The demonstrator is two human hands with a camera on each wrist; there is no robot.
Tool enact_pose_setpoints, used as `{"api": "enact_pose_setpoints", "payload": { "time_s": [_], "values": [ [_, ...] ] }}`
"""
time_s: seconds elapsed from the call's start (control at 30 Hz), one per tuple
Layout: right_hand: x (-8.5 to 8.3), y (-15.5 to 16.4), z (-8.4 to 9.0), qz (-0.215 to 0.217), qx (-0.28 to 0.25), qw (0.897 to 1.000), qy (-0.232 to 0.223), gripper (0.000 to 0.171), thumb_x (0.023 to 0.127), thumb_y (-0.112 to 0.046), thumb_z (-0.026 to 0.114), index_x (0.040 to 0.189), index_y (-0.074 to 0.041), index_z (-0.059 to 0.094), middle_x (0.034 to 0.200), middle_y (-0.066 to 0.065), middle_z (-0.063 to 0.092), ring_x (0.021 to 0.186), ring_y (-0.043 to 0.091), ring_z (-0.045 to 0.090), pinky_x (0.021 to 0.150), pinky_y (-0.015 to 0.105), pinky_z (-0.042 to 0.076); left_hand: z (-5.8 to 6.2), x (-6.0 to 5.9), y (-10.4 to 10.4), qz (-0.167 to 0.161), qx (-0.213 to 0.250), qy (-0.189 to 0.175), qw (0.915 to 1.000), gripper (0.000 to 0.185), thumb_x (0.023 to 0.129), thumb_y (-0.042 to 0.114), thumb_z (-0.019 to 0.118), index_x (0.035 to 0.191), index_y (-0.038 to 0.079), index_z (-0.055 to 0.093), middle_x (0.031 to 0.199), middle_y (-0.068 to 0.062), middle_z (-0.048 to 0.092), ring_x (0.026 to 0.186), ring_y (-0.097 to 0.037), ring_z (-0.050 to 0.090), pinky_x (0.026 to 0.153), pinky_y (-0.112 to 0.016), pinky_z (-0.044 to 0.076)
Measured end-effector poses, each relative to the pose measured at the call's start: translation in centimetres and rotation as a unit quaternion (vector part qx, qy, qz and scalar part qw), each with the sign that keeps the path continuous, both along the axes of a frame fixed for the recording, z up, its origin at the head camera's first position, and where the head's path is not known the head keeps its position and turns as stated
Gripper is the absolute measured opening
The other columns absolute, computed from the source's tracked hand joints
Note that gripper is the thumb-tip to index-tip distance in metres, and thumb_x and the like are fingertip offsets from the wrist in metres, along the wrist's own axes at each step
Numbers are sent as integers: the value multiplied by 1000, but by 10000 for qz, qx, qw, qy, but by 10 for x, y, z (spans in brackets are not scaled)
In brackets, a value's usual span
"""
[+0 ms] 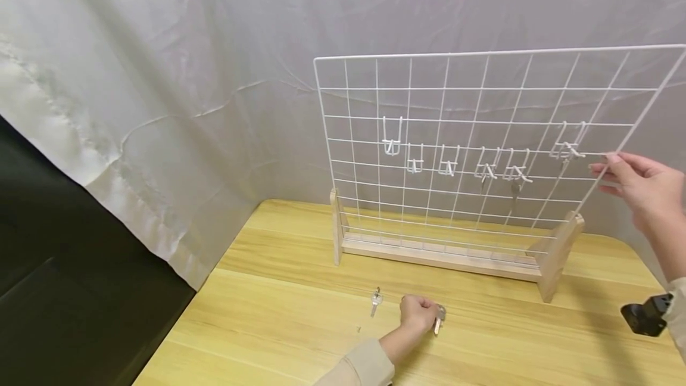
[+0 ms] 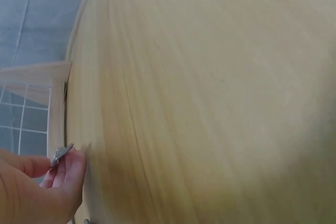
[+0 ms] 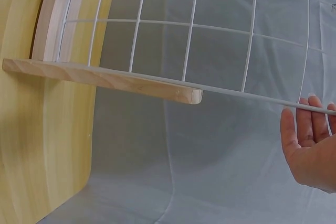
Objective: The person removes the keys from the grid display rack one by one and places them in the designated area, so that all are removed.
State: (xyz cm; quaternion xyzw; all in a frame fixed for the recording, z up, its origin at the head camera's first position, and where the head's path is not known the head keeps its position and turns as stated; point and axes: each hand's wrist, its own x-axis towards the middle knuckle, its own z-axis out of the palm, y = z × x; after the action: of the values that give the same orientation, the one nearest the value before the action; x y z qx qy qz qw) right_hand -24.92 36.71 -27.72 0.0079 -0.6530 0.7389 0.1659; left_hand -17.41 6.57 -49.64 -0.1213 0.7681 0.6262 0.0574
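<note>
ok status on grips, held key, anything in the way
Left grip: pinching silver metal key. Right grip: holding white wire grid. Another silver metal key nearby; no obstruction seen.

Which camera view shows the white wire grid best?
The head view: nearly the whole wire grid shows, with its hooks and wooden stand. The left wrist view catches only a few squares at the picture's left edge; the right wrist view shows part, with the right hand at its edge.

A: What is recorded behind the wood-grained table?
B: A pale grey curtain is hung there, visibly creased.
A: And left of the table?
B: A black surface is seen, bordered above by the curtain's edge.
</note>
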Motion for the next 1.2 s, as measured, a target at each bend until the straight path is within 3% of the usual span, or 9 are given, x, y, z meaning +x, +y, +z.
{"api": "enact_pose_setpoints", "payload": {
  "time_s": [0.17,0.27,0.4,0.5,0.6,0.73,0.97,1.2],
  "values": [
    [1,-3,1,-49,11,10000,9,7,87,-20,61,86,-22,67,67,-12,71,63,-2,66,51,13,52,0,0,0,-8,-246,-24,9997,12,76,-8,62,66,-2,65,67,-9,66,48,-18,62,47,-19,53],
    [2,-4,2,-83,-58,9999,-5,7,87,-19,61,85,-22,67,66,-11,70,62,-1,66,51,13,53,-1,0,0,-153,-584,86,9981,16,75,-10,61,61,-2,64,65,-10,67,47,-22,62,54,-21,56],
    [1,-4,2,-112,-152,9998,-44,6,86,-19,62,84,-21,67,66,-11,70,62,-1,66,50,13,53,-3,-2,0,-279,-992,199,9945,20,71,-12,62,54,-1,60,65,-10,69,47,-17,62,54,-19,55],
    [0,-2,0,-220,87,9997,-99,3,85,-24,64,85,-23,67,66,-13,70,62,-3,66,50,12,52,-3,-3,0,-281,-1193,233,9922,22,70,-11,63,52,1,58,62,-9,68,47,-12,59,47,-17,52],
    [-1,-1,-1,-342,358,9987,-136,4,84,-29,64,85,-26,66,66,-16,69,62,-5,65,50,10,51,-3,-3,-1,-275,-1520,312,9875,21,70,-8,64,52,3,61,58,-6,67,48,-11,58,49,-18,52],
    [0,-2,-1,-282,207,9994,-76,4,85,-25,63,85,-24,66,66,-14,70,62,-4,65,50,11,51,-3,-2,-3,-317,-1649,370,9851,19,69,-6,66,52,4,64,56,-5,67,45,-12,58,53,-18,54],
    [0,-2,-1,-216,139,9996,-91,3,85,-26,64,84,-24,67,66,-14,70,62,-3,65,51,11,52,-6,-4,-6,-455,-1663,365,9843,26,75,-7,66,54,5,57,55,-2,60,42,-8,53,40,-15,47],
    [0,-2,0,-83,-106,9999,-101,5,86,-21,63,84,-21,67,66,-11,70,62,-1,66,51,13,53,-4,-5,-9,-595,-1698,348,9831,31,75,-4,70,51,6,52,54,-3,59,41,-6,49,37,-13,41]
  ]
}}
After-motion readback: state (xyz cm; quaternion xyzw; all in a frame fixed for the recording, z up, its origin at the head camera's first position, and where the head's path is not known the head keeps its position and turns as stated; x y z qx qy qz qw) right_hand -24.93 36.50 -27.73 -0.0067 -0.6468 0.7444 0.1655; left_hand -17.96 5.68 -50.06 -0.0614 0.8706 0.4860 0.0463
